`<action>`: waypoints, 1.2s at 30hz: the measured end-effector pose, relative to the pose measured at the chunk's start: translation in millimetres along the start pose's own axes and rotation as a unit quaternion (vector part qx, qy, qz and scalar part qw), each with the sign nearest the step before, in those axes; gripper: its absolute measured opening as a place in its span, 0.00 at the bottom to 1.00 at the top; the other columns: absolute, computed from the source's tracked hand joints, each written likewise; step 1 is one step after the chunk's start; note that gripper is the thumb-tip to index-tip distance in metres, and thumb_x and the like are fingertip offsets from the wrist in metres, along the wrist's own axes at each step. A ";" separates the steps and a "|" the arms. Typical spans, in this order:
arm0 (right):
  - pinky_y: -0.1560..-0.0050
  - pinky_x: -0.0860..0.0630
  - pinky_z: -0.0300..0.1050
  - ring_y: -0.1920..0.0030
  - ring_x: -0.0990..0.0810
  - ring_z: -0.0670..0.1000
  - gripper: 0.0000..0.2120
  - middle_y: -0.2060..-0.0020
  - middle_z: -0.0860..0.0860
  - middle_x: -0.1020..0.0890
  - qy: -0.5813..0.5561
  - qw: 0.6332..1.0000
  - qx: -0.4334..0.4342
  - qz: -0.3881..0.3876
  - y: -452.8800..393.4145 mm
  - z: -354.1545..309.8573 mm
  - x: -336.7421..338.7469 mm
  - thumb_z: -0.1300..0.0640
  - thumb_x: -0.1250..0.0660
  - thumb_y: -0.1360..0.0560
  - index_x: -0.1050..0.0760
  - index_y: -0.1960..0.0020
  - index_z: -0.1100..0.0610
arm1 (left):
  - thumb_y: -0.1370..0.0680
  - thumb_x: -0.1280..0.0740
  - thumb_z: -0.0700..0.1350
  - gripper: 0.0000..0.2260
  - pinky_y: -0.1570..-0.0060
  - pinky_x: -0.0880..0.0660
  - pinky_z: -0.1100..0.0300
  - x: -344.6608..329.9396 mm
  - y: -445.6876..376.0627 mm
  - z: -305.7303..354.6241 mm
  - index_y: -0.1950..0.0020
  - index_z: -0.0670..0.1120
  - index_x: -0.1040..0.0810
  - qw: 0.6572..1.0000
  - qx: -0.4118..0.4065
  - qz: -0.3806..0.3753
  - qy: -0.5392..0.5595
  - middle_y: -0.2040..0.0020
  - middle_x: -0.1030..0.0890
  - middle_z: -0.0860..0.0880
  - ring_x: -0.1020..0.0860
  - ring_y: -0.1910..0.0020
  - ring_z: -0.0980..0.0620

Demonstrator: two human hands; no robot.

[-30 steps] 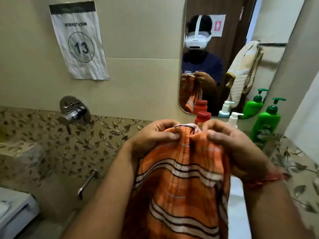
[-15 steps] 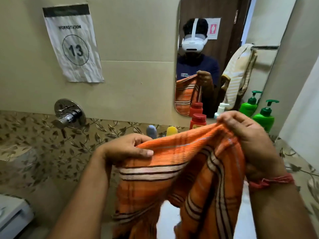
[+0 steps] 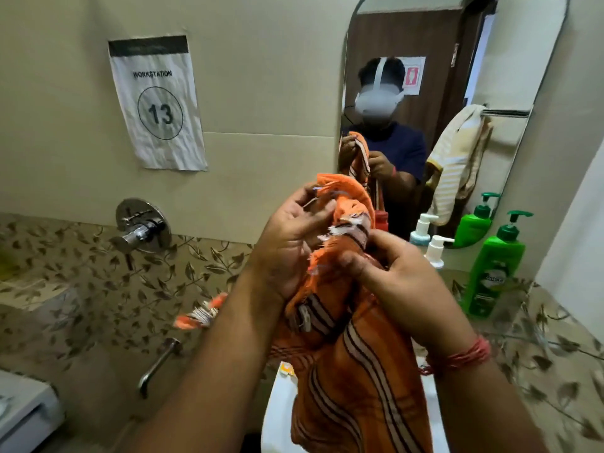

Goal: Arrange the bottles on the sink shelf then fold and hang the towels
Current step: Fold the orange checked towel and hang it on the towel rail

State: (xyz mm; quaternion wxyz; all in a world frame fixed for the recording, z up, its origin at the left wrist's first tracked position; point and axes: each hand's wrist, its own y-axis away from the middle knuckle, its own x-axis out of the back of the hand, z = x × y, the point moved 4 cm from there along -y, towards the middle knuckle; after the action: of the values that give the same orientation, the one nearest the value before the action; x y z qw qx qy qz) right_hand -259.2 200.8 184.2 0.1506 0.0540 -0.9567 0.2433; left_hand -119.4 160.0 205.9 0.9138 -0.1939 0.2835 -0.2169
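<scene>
An orange towel (image 3: pixel 353 371) with dark and white stripes hangs bunched in front of me over the white sink (image 3: pixel 277 416). My left hand (image 3: pixel 291 243) holds its frayed upper edge, fingers curled round the cloth. My right hand (image 3: pixel 395 282) grips the gathered cloth just below and to the right. On the shelf under the mirror stand a green pump bottle (image 3: pixel 493 269), a white pump bottle (image 3: pixel 436 251) and a red-capped bottle (image 3: pixel 380 220), the last mostly hidden by the towel.
The mirror (image 3: pixel 457 93) reflects a pale striped towel hung on a rail. A chrome tap valve (image 3: pixel 142 228) and a spout (image 3: pixel 157 364) stick out from the leaf-patterned wall at left. A white fixture (image 3: pixel 23 416) sits at bottom left.
The towel was spread wide between my hands; now both hands have come together and bunched its top edge. The view has shifted left and down a little.
</scene>
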 end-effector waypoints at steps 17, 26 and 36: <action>0.53 0.17 0.41 0.56 0.14 0.47 0.08 0.58 0.49 0.12 -0.297 0.924 -0.088 0.223 -11.3 12.9 41.5 0.54 0.36 0.20 0.19 0.51 0.55 | 0.21 0.30 0.49 0.03 0.61 0.25 0.63 22.5 34.6 -30.4 0.53 0.51 0.19 0.897 0.070 -0.042 -0.435 0.61 0.19 0.56 0.20 0.61 0.57; 0.63 0.25 0.28 0.60 0.20 0.46 0.12 0.47 0.59 0.17 -0.184 0.917 -0.124 0.331 -16.8 40.9 72.2 0.55 0.35 0.20 0.19 0.46 0.63 | 0.26 0.27 0.56 0.16 0.42 0.21 0.46 66.0 56.5 -38.9 0.46 0.45 0.17 0.891 0.212 -0.135 -0.379 0.47 0.14 0.44 0.15 0.47 0.46; 0.43 0.19 0.51 0.53 0.14 0.54 0.09 0.55 0.58 0.13 -0.244 0.953 -0.171 0.052 -21.9 34.0 16.5 0.59 0.36 0.21 0.19 0.49 0.61 | 0.34 0.20 0.46 0.14 0.55 0.19 0.60 19.3 29.2 15.2 0.52 0.46 0.17 0.999 -0.040 -0.023 0.028 0.59 0.16 0.48 0.17 0.60 0.53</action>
State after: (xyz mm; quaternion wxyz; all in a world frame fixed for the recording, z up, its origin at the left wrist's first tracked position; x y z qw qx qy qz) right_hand -279.9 164.8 170.7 -0.0929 0.0354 -0.9931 0.0627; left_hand -87.5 177.9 195.2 0.8919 -0.2306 0.3127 -0.2312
